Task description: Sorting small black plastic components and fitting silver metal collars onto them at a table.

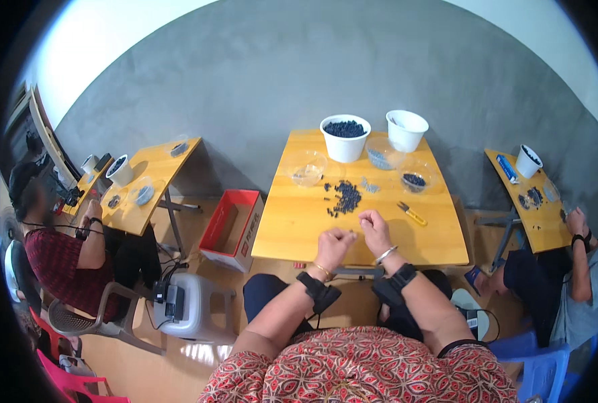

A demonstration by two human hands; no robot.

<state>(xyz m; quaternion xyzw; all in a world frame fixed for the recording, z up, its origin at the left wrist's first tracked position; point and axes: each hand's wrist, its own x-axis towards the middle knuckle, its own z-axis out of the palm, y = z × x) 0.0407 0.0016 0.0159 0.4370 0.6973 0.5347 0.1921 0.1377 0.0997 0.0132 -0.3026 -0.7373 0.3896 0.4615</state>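
Note:
Over the near part of the yellow wooden table, my left hand and my right hand are close together, both closed with fingertips pinched. Whatever they hold is too small to make out. Just beyond them lies a loose pile of small black pieces, with a few small grey pieces beside it. A yellow-handled hand tool, like small snips, rests to the right of my right hand. Farther back are a clear bowl of dark pieces and a clear bowl of grey-blue pieces.
At the far edge stand a white tub heaped with black pieces and another white tub. A clear bowl sits back left. A red-and-white box is on the floor. People work at side tables left and right.

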